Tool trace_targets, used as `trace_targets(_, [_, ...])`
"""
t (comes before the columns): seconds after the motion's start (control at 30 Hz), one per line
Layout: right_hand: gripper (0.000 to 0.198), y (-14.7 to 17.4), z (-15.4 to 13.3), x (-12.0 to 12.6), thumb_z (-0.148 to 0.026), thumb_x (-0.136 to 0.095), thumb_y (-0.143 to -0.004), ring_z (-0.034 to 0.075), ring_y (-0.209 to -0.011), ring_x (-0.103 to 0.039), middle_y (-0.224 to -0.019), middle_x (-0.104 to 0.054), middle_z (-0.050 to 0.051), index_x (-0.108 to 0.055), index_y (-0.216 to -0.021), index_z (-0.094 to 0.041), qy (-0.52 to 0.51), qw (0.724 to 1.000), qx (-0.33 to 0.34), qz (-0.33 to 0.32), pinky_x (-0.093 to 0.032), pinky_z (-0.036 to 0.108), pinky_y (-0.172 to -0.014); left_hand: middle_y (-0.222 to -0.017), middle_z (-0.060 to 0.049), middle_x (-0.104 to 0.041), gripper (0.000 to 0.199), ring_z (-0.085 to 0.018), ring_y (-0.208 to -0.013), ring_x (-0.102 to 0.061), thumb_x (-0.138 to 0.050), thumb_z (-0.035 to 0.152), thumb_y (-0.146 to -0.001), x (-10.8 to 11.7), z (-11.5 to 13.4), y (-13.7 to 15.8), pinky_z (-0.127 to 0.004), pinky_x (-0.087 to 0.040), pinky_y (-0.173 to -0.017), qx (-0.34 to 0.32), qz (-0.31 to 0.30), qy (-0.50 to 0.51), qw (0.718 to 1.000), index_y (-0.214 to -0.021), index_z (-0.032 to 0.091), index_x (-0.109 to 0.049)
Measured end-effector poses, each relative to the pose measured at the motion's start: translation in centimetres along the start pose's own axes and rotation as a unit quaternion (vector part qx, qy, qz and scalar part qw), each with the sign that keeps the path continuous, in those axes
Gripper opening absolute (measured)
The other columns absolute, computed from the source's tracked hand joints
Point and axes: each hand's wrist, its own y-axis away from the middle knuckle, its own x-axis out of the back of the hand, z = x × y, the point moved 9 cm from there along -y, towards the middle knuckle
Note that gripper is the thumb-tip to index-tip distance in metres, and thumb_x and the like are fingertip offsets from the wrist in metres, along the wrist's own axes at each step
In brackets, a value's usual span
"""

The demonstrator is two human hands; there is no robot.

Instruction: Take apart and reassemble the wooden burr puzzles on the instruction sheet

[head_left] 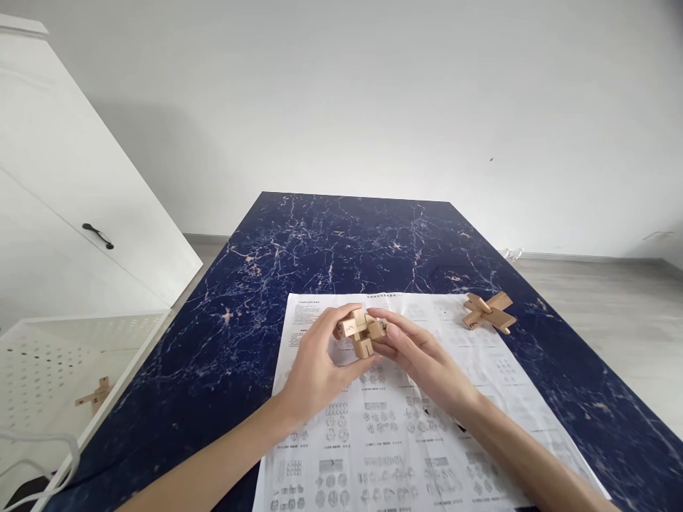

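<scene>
Between both hands is a wooden interlocking puzzle of light notched bars, with dark marks on some bar ends. My left hand grips it from the left, fingers over the top and thumb near its bottom. From the right, my right hand holds a bar end between thumb and fingers. The puzzle is held over a large printed instruction sheet with small diagrams. A second wooden puzzle, shaped like a crossed star, rests at the sheet's upper right edge.
The dark blue marbled table reaches toward a pale wall. At left stand a white cabinet and a white perforated surface bearing another wooden puzzle and a white cable.
</scene>
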Motion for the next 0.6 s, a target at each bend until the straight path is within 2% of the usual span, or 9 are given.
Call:
trace_targets(0.13, [0.053,0.0,-0.4,-0.1,-0.054,-0.071,-0.102,0.031,-0.129,-0.071,-0.144,-0.071,0.011,-0.061,-0.15,-0.034,-0.027,1.0,-0.015,-0.004,-0.048,0.056,-0.12,-0.133,-0.005,-0.07,0.063,-0.029,-0.119,-0.068,-0.092,0.035,-0.086,-0.1,0.5,0.1,-0.048,-0.056,-0.103,-0.045,-0.004,-0.033,0.998,-0.139,0.036,-0.058])
trace_targets(0.33, [0.054,0.0,-0.2,0.1,-0.052,-0.077,-0.098,0.033,-0.127,-0.07,-0.137,-0.073,0.013,-0.064,-0.146,-0.03,-0.063,0.998,-0.02,0.003,-0.049,0.057,-0.116,-0.131,-0.004,-0.069,0.065,-0.028,-0.118,-0.068,-0.092,0.034,-0.086,-0.1,0.5,0.1,-0.046,-0.057,-0.102,-0.055,-0.007,-0.03,0.998,-0.14,0.039,-0.058])
trace_targets(0.47, [0.05,0.1,0.4,0.2,-0.051,-0.08,-0.095,0.031,-0.122,-0.072,-0.138,-0.072,0.012,-0.067,-0.139,-0.03,-0.08,0.996,-0.022,0.034,-0.052,0.052,-0.111,-0.13,-0.004,-0.068,0.066,-0.027,-0.117,-0.068,-0.094,0.036,-0.084,0.0,0.9,0.1,-0.046,-0.057,-0.102,-0.061,0.0,-0.028,0.998,-0.139,0.038,-0.059])
trace_targets(0.6, [0.056,0.3,0.6,-0.2,-0.055,-0.083,-0.091,0.031,-0.118,-0.072,-0.138,-0.072,0.013,-0.066,-0.139,-0.031,-0.066,0.996,-0.03,0.042,-0.056,0.048,-0.102,-0.129,-0.005,-0.067,0.065,-0.028,-0.117,-0.067,-0.095,0.04,-0.081,0.1,1.5,0.2,-0.047,-0.058,-0.102,-0.079,0.014,-0.036,0.996,-0.137,0.036,-0.062])
